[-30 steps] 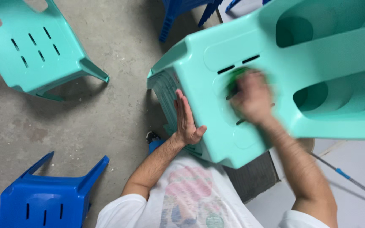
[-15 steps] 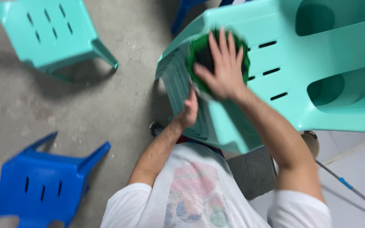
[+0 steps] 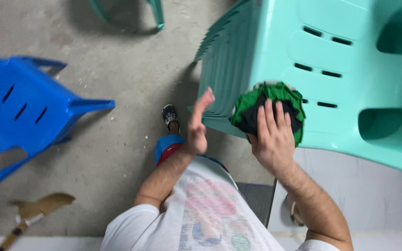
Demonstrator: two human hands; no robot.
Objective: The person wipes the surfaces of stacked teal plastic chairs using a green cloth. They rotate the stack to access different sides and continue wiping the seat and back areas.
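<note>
Fingers of my right hand (image 3: 271, 139) lie spread a little apart and flat on a green cloth (image 3: 268, 104), pressing it against the turquoise chair (image 3: 350, 60); they rest on top of the cloth rather than closing round it. The cloth is bunched into a rough round pad with a darker middle under my fingertips, and it sits on the chair's seat panel, just below and left of the narrow slots, near the edge where the stacked rims show as ridges.

My left hand (image 3: 197, 123) is held edge-on, fingers straight and together, thumb tucked close, beside the ribbed side of the chair. It is blurred, and I cannot tell whether it touches the plastic or hangs just off it; it holds nothing.

Below me is grey concrete floor (image 3: 117, 93). A blue chair (image 3: 24, 111) lies tipped on its side well off to my left, and the legs of another turquoise chair (image 3: 154, 11) show at the top edge. My shoe (image 3: 169, 115) shows under my left wrist.
</note>
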